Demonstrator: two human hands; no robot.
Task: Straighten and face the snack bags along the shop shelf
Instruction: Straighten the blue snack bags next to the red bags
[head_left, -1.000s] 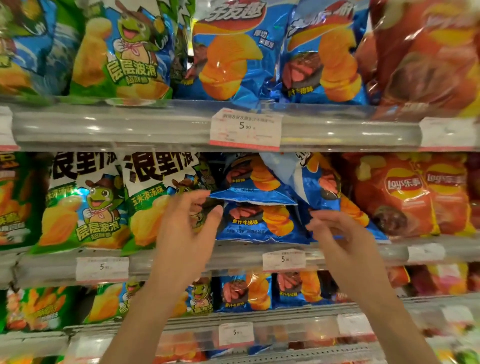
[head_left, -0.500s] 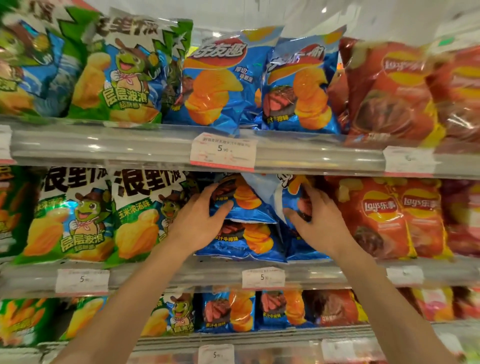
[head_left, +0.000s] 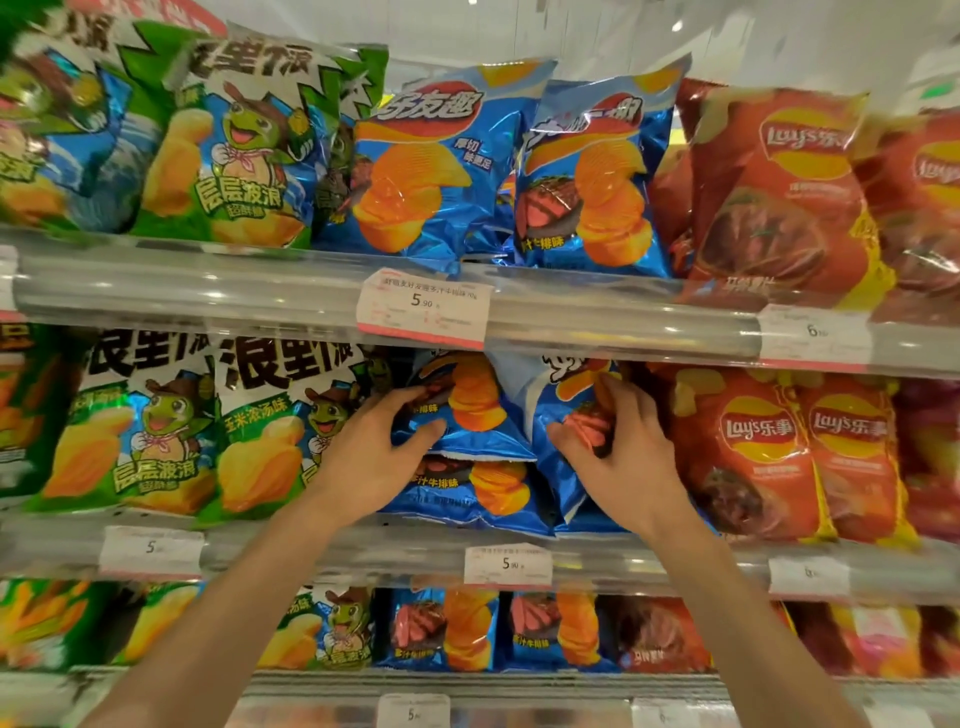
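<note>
Both hands on blue snack bags on the middle shelf.

The left hand (head_left: 371, 452) grips the upper blue bag (head_left: 467, 410), which lies on another blue bag (head_left: 467, 491) just below the fingers. The right hand (head_left: 621, 452) curls around a tilted blue bag (head_left: 563, 415); the grip seems firm, but fingertips are partly hidden. Red bags (head_left: 748, 452) stand just right of it.

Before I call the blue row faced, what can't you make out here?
Head view only:
- Lower blue bag: top hidden under the upper blue bag.
- Tilted blue bag: front partly covered by the right hand.
- Price tag: small print unreadable.
- Left green bags: blurred.
</note>
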